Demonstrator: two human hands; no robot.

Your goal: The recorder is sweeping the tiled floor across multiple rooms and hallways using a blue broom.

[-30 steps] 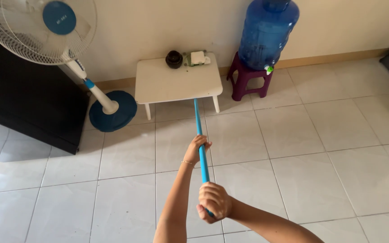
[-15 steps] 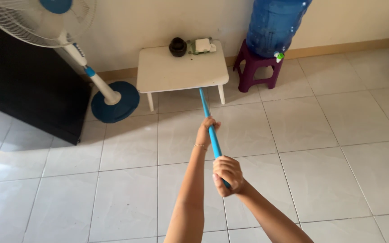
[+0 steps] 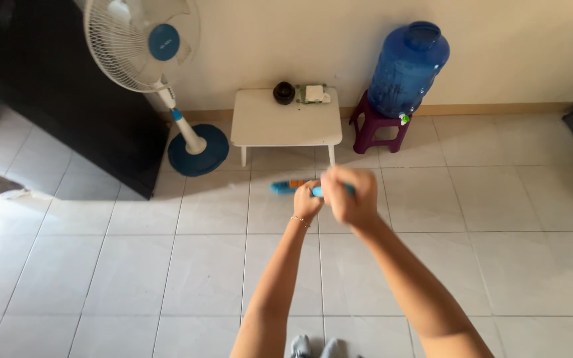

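Above the tiled floor [image 3: 472, 199], both hands, left hand [image 3: 307, 202] and right hand [image 3: 349, 195], clamped the blue handle [image 3: 286, 187]; a careless swing risked striking the low white surface [image 3: 286, 122].

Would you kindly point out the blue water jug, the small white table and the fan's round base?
blue water jug [image 3: 408, 69], head view, middle of its body.
small white table [image 3: 285, 119], head view, bare part of its top.
fan's round base [image 3: 199, 150], head view, blue disc on the floor.
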